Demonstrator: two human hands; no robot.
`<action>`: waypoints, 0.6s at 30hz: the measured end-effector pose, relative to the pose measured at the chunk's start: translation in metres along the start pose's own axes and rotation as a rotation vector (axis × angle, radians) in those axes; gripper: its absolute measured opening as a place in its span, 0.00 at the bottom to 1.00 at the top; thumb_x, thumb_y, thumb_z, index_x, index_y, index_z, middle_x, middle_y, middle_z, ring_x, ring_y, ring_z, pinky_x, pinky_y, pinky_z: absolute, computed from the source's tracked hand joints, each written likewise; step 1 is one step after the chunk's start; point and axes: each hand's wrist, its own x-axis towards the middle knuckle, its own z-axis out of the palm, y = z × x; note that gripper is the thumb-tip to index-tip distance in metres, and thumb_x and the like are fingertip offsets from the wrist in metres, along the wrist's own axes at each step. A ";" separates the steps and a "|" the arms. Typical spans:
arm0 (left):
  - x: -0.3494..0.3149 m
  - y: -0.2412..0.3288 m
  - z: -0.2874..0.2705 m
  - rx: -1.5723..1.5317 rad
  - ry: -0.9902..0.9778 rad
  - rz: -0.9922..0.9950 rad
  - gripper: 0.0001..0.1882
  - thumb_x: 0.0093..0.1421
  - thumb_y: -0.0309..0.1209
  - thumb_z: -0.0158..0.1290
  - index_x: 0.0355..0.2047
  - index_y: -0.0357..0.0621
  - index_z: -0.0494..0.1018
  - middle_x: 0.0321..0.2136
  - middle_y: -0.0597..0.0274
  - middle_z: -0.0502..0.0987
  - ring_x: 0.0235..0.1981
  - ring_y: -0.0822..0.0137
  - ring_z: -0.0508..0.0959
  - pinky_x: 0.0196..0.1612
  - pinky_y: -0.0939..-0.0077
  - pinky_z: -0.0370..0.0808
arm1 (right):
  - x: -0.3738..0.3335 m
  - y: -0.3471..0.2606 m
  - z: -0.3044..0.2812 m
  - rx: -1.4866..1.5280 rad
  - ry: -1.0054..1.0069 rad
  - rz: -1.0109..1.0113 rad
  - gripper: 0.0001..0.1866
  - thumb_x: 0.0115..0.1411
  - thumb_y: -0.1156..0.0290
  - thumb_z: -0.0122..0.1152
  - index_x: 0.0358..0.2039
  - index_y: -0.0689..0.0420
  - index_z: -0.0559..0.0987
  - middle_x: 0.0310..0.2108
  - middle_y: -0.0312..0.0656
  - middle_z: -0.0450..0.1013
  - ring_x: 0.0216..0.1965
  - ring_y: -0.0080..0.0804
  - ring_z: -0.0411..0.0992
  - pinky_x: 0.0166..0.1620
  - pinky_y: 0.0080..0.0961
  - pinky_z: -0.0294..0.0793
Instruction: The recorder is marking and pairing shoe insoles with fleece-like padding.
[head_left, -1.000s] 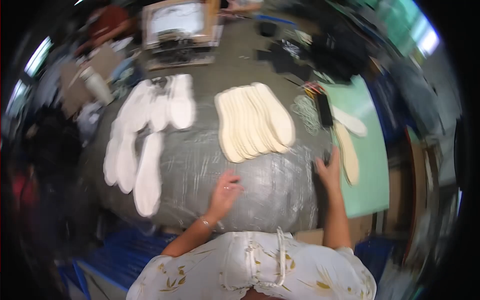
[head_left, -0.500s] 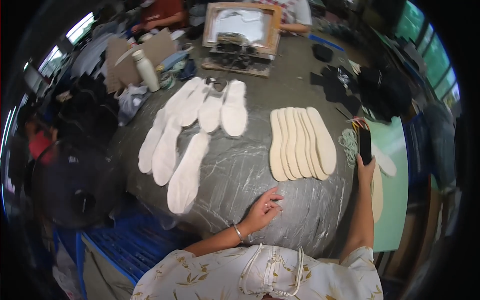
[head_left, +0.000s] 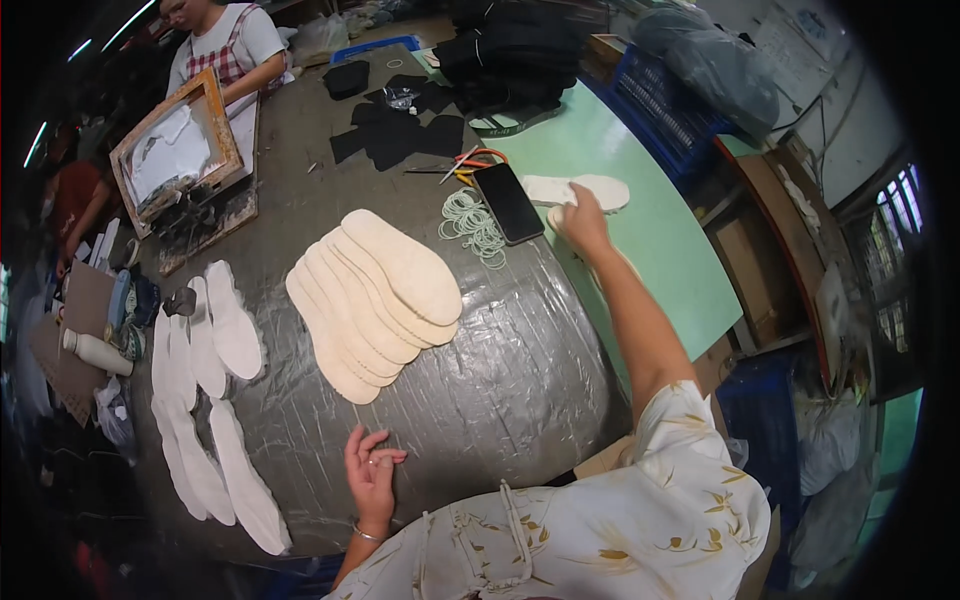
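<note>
My right hand (head_left: 583, 222) is over the green tabletop at the right, its index finger stretched out onto a white fuzzy insole (head_left: 606, 188) lying flat. Part of a cream insole shows beside that hand, mostly hidden. Just left of it, a black phone (head_left: 510, 203) lies by a pile of pale green elastic loops (head_left: 473, 224). My left hand (head_left: 371, 475) rests at the near side of the dark table, fingers loosely apart and holding nothing. Beyond it lies an overlapping fan of several cream insoles (head_left: 385, 290).
Several white insoles (head_left: 243, 480) lie at the left. A wooden-framed screen (head_left: 180, 150) stands tilted at the far left, near a person in a checked apron (head_left: 235, 60). Black fabric pieces (head_left: 395, 130) and orange-handled scissors (head_left: 485, 158) are at the far side. A white bottle (head_left: 96, 352) lies at the left edge.
The view has swung to the right. My right hand has let go of the phone, which now lies on the table, and has moved onto the white insole. My left hand remains empty.
</note>
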 end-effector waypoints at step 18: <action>0.006 0.006 0.025 0.178 0.112 -0.077 0.29 0.64 0.25 0.48 0.64 0.37 0.53 0.48 0.47 0.71 0.35 0.67 0.79 0.41 0.74 0.77 | 0.128 0.077 -0.075 -0.483 -0.364 -0.075 0.15 0.50 0.75 0.56 0.41 0.58 0.79 0.37 0.54 0.78 0.41 0.52 0.76 0.45 0.44 0.74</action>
